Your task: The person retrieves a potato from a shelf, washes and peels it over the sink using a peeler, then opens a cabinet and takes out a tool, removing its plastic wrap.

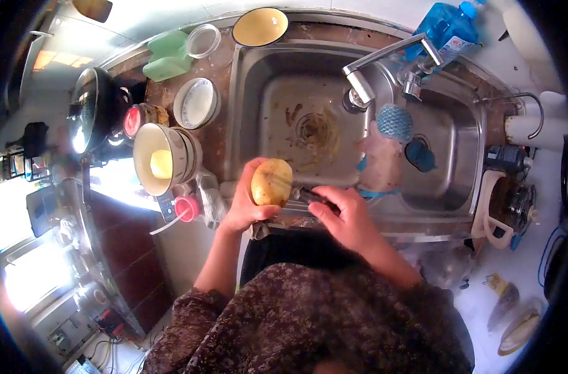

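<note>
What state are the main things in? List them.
Oval yellow potato, gripped in left hand.
Dark-handled tool, gripped in right hand, blade blurred.
Silver metal faucet, no running water visible.
Larger grey steel basin, scattered with brownish scraps.
Round cream bowls, stacked, top one holding a yellow piece.
Round yellow bowl with dark rim, seemingly empty.

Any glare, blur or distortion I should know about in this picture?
All head view: strong fisheye bending, with blackened corners; the lower-left window blown out to white; the dark-handled tool in the right hand smeared towards its working end, too blurred to identify; the potato and left hand clearer.
</note>
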A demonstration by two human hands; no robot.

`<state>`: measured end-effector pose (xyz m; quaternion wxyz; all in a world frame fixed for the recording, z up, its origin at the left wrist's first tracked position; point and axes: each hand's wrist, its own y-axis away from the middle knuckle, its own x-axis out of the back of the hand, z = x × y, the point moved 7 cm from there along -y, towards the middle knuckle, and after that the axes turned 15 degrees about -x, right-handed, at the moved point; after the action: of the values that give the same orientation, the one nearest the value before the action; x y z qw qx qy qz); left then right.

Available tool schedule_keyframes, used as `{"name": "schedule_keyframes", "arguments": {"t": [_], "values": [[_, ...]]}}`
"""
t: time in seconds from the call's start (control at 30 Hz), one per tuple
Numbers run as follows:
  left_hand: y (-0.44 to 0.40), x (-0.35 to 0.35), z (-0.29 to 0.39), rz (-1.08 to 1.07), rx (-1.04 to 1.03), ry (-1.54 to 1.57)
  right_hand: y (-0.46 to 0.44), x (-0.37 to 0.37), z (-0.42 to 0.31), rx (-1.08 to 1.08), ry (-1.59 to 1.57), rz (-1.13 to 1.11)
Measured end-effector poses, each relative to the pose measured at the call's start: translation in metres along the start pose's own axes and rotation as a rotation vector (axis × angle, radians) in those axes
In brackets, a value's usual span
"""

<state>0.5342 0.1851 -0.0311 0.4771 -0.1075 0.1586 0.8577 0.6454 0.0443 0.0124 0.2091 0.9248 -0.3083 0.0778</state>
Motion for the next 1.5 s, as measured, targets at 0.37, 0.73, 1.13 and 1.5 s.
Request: {"name": "schedule_keyframes", "arguments": {"t": [0.37, 0.73, 1.13, 1.5], "values": [[0.004, -0.008, -0.003, -0.175, 0.005, -0.146, -0.002, 0.003, -0.004, 0.280, 0.393, 0.058], [0.004, -0.001, 0.002, -0.143, -0.032, -0.132, -0.019, 0.009, 0.073, -0.313, 0.049, -0.047], [0.008, 0.000, -0.005, -0.143, -0.021, -0.107, 0.004, -0.004, 0.012, 0.075, 0.337, 0.104], [0.004, -0.002, 0.006, -0.178, -0.167, -0.493, -0.003, 0.001, 0.045, -0.245, 0.020, -0.041]]}}
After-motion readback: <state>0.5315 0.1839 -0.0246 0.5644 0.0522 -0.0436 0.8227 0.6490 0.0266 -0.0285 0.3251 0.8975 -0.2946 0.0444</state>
